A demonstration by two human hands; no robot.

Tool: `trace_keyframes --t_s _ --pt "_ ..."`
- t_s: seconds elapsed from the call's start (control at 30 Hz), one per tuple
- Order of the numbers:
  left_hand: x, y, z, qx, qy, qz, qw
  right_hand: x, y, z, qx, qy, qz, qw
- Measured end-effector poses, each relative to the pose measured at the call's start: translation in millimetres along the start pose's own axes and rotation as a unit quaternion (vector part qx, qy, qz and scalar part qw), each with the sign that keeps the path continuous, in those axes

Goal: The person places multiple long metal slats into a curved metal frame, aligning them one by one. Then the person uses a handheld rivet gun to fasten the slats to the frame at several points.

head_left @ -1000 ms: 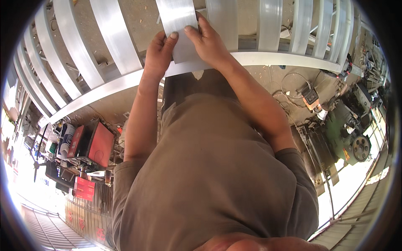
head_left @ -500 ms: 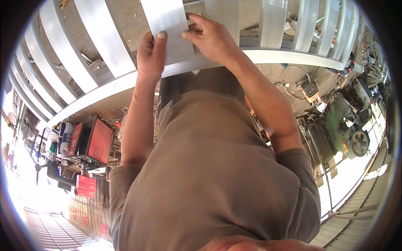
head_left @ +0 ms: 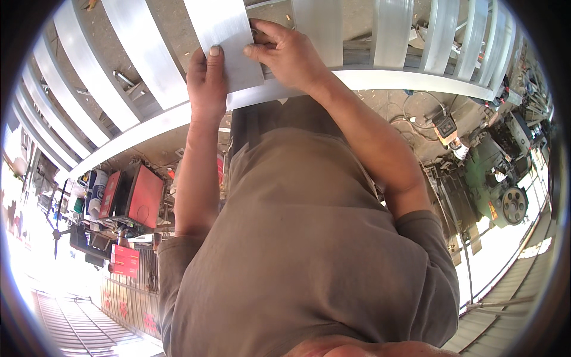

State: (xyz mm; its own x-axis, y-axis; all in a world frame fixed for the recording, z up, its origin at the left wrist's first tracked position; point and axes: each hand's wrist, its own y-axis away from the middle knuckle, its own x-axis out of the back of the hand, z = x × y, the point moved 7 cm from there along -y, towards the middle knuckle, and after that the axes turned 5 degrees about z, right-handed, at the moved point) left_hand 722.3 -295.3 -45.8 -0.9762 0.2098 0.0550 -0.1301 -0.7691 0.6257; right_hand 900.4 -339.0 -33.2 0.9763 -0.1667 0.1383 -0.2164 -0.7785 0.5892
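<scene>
I had the left hand point(head_left: 206, 83) and right hand point(head_left: 289, 55) pinching one metal slat point(head_left: 227, 35) by opposite edges, its end at one rail point(head_left: 410, 81). Three or more other slats point(head_left: 392, 35) flanked each side; one shirt point(head_left: 309, 250) blocked my lower view.

Silvery slat point(head_left: 231, 35), flat, square-ended, far end leftward

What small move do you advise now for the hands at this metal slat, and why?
Perhaps nudge the silver slat gently, to check how its near end sits by the long rail. The left hand is at the slat's left edge, the right hand at its right, both near that end; from here, a flush fit is hard to tell.
</scene>
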Motion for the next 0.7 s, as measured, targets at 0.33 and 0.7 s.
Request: trace_keyframes --t_s 0.33,0.7 --pt "-2 3 11 -0.007 -0.116 0.039 0.992 1 -2 -3 0.027 0.078 0.019 0.996" --pt "-6 0 14 -0.029 -0.201 0.044 0.978 -2 -5 0 0.021 0.117 0.033 0.992"
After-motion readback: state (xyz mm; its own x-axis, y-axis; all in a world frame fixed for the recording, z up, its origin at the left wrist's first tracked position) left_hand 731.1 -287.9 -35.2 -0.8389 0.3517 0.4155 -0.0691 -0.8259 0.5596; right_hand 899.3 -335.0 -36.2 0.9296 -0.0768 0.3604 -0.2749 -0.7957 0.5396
